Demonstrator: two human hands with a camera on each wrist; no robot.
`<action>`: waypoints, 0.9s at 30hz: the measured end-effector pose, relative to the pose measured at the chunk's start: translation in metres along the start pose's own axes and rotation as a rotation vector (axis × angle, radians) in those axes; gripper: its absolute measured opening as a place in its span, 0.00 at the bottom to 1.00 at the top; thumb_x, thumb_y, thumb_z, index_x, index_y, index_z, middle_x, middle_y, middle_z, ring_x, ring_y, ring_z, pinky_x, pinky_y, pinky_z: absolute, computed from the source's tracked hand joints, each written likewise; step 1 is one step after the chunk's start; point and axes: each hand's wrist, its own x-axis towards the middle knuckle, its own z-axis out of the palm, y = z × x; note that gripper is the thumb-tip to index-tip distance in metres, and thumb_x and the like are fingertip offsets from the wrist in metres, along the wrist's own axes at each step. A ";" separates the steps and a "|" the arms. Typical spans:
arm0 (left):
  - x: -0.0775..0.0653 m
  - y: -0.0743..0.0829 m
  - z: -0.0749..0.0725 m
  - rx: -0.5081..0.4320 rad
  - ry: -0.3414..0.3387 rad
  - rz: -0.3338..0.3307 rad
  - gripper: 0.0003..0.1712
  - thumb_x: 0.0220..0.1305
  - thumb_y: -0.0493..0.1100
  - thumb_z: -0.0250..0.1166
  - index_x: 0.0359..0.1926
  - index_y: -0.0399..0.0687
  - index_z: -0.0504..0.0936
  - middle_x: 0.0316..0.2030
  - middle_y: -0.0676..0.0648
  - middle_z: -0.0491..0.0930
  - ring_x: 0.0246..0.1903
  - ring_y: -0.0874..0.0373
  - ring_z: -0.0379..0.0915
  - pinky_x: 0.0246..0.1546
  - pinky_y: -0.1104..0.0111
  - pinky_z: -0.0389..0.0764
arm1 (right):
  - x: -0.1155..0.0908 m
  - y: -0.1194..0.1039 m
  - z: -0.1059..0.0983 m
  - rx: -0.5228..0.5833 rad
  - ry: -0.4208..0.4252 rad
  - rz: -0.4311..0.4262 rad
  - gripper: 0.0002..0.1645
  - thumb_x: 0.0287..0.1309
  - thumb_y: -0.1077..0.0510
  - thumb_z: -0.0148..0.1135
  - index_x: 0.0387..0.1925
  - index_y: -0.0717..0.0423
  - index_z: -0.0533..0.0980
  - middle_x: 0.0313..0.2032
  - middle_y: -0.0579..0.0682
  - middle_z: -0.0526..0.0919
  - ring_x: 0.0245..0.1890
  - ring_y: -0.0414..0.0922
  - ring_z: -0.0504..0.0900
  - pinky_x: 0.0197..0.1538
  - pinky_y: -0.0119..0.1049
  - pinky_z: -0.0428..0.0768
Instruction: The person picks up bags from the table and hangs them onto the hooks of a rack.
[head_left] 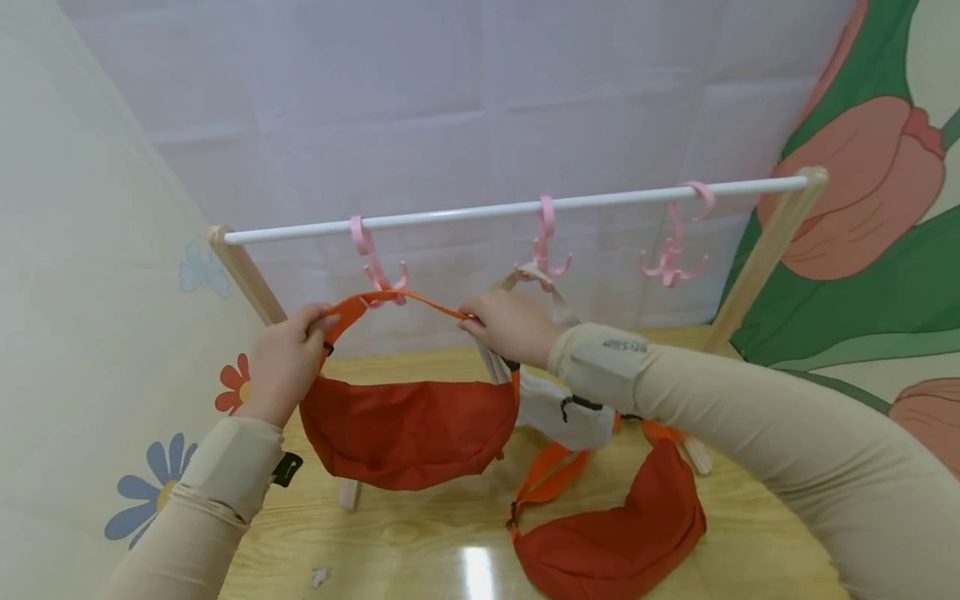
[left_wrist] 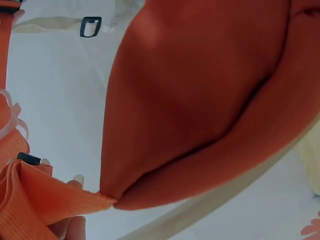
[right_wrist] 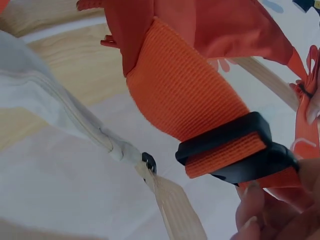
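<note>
A red waist bag (head_left: 408, 429) hangs between my hands by its orange strap (head_left: 347, 313). The strap's upper stretch passes over the prongs of the left pink hook (head_left: 363, 237). My left hand (head_left: 281, 362) grips the strap at the bag's left end, where it gathers in folds in the left wrist view. Thumb and fingers of my right hand (head_left: 513, 325) pinch the strap right of the hook, beside a black buckle (right_wrist: 230, 150). Behind my right hand, a white waist bag (head_left: 558, 408) hangs by its beige strap from the middle pink hook (head_left: 546, 221).
A white rail (head_left: 450, 217) on wooden posts (head_left: 761, 258) carries the hooks. The right pink hook (head_left: 671, 250) bears no bag. Another red waist bag (head_left: 615, 533) lies on the wood-grain surface (head_left: 390, 550) at front right. A white cloth (head_left: 375, 100) hangs behind the rail.
</note>
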 end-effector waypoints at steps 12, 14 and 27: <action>-0.004 0.007 0.010 -0.078 0.000 -0.097 0.15 0.75 0.45 0.58 0.51 0.39 0.83 0.30 0.36 0.83 0.30 0.39 0.75 0.34 0.53 0.71 | -0.008 -0.004 0.022 0.088 0.045 0.012 0.14 0.70 0.53 0.60 0.48 0.58 0.81 0.30 0.48 0.82 0.26 0.40 0.74 0.31 0.31 0.73; -0.005 0.007 0.010 -0.090 -0.003 -0.102 0.16 0.75 0.46 0.58 0.52 0.39 0.83 0.31 0.36 0.83 0.31 0.39 0.76 0.35 0.54 0.71 | -0.009 -0.006 0.025 0.126 0.033 0.026 0.17 0.71 0.52 0.60 0.52 0.58 0.81 0.34 0.49 0.84 0.26 0.40 0.76 0.32 0.31 0.74; -0.009 0.006 0.016 -0.139 0.021 -0.091 0.15 0.75 0.45 0.58 0.44 0.37 0.83 0.29 0.38 0.82 0.29 0.43 0.74 0.32 0.57 0.70 | -0.022 -0.014 0.059 0.506 0.109 0.215 0.24 0.72 0.51 0.59 0.64 0.56 0.73 0.52 0.58 0.84 0.42 0.50 0.84 0.39 0.39 0.81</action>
